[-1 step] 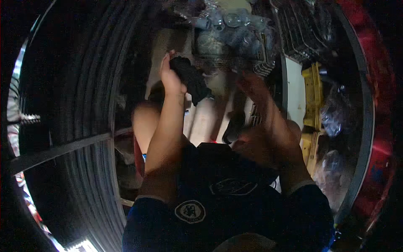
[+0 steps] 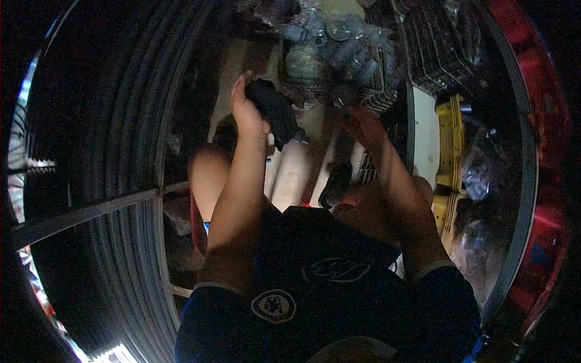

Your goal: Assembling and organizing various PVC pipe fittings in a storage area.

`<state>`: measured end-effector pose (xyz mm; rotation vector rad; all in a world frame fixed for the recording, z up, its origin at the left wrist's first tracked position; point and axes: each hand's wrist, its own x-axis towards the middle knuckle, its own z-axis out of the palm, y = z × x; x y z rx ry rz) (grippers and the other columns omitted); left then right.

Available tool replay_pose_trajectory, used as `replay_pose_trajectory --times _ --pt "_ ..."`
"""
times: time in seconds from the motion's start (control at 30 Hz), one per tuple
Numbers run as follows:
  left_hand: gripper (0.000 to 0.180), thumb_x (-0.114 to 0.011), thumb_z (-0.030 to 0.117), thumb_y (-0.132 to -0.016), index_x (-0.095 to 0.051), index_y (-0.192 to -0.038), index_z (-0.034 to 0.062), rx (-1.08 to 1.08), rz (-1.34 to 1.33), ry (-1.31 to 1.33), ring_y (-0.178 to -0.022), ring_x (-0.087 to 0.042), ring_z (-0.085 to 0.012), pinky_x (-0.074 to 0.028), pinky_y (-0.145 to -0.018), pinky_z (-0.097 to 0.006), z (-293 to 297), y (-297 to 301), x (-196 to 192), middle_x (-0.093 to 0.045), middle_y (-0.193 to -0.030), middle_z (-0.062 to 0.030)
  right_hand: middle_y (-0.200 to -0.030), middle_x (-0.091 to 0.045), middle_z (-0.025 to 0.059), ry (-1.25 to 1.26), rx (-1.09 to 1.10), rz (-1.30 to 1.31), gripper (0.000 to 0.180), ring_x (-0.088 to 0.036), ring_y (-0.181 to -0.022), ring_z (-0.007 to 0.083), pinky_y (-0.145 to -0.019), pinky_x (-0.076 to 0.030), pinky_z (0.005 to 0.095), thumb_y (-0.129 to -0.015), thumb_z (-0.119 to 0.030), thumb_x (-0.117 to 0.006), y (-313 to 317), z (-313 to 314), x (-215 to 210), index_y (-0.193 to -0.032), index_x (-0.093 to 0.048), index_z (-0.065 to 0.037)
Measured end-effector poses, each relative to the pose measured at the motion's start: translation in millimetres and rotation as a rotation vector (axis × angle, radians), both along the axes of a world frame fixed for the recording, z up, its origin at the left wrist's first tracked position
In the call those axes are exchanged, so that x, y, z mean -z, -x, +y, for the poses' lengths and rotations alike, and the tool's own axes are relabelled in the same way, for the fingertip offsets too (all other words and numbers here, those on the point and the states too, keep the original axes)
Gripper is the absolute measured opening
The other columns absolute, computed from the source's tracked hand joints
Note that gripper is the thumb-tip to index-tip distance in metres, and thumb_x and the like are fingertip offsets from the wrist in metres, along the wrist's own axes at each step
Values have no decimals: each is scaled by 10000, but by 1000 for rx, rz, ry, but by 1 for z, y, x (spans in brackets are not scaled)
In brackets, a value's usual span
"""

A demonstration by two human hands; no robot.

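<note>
My left hand (image 2: 244, 110) is raised in front of me. Its fingers point away and its palm is pressed along a soft-looking black bundle (image 2: 273, 112). The bundle's exact kind is too dark to make out. Across from it, my right hand (image 2: 365, 126) hangs in shadow with its fingers somewhat apart, and I see nothing firmly held in them. A dim, glinting patch lies by its fingertips, too dark to identify. Between my legs, below the hands, there is a dark shoe-like shape (image 2: 337, 184).
A dark crate (image 2: 387, 78) heaped with clear plastic-wrapped items (image 2: 339, 45) stands ahead. Dark wire racks (image 2: 439, 60) are at the far right. Yellow plastic crates (image 2: 449, 142) stand beside a white panel (image 2: 425, 130). A ribbed dark wall with a metal bar (image 2: 91, 218) is on the left.
My right hand has shifted slightly and is less blurred. The black bundle has turned a little against my left palm.
</note>
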<state>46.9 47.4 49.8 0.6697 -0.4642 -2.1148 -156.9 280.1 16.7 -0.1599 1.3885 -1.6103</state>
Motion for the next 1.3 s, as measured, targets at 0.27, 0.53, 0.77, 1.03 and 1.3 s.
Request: replay_pose_trajectory --times 0.27,0.53,0.77,1.03,1.3 --pt "368 -463 27 -772 -626 -1102 47 -47 -174 384 -1022 -593 -246 -476 -916 -346 -9 -6 -3 -637 -1068 -104 -1023 -662 77 -46 32 470 345 -643 -900 228 -809 -521 340 -890 -183 -672 25 -82 32 -1190 -619 -23" --pt "610 -489 -147 -687 -599 -1231 106 247 -472 1095 -1131 -624 -264 -454 -989 -346 19 -8 -35 -672 -1128 -152 -1144 -639 110 -27 -291 1078 428 -603 -1058 237 -938 -478 355 -831 -134 -694 -58 -81 -72 -1226 -588 -7" --pt "717 -603 -70 -719 -442 -1406 58 744 -41 850 -1230 -528 -229 -405 -1045 -338 53 18 -23 -550 -1328 -107 -1132 -616 92 -70 -123 1079 408 -581 -1095 200 -945 -476 344 -855 -106 -686 -82 0 -81 -1235 -571 -10" --pt "693 -681 97 -786 -428 -1430 62 1212 193 537 -1089 -612 -191 -517 -905 -319 86 23 -20 -589 -1270 -81 -1120 -607 131 134 -44 886 329 -606 -1022 248 -887 -492 359 -847 -149 -713 -91 39 -93 -1149 -617 -60" --pt "427 -510 336 -920 -581 -1202 23 724 -120 352 -1004 -656 -247 -547 -884 -379 104 32 16 -649 -1136 -92 -1188 -526 111 161 349 644 530 -521 -1071 212 -911 -448 355 -867 -298 -738 -104 11 -22 -1248 -479 -37"
